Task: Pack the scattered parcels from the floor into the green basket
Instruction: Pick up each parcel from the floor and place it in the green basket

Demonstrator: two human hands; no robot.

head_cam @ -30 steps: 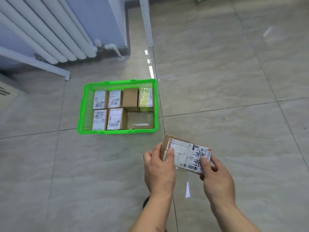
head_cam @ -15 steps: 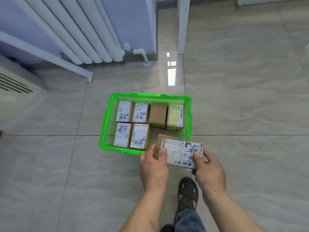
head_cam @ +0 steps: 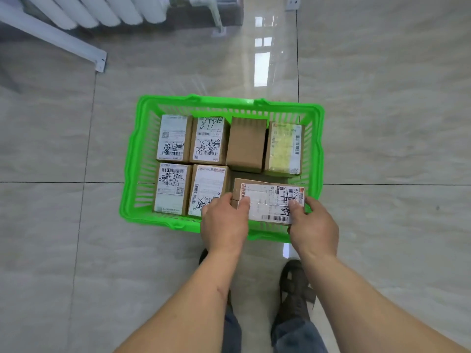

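Observation:
The green basket (head_cam: 132, 159) stands on the tiled floor right in front of me. Several cardboard parcels fill it in two rows, among them a plain brown box (head_cam: 246, 145) and one with a yellowish label (head_cam: 284, 151). I hold one more labelled parcel (head_cam: 267, 201) flat over the basket's near right corner. My left hand (head_cam: 224, 225) grips its left end and my right hand (head_cam: 312, 229) grips its right end. Whether the parcel touches the basket floor is hidden by my hands.
A white radiator (head_cam: 84, 11) and a white bar (head_cam: 56, 39) run along the wall at the far left. A pipe (head_cam: 214, 11) drops to the floor behind the basket. My two feet (head_cam: 293, 289) stand just short of the basket.
I have stepped up to the basket. Both hands carried the parcel forward from over the bare floor to the gap at the basket's near right corner.

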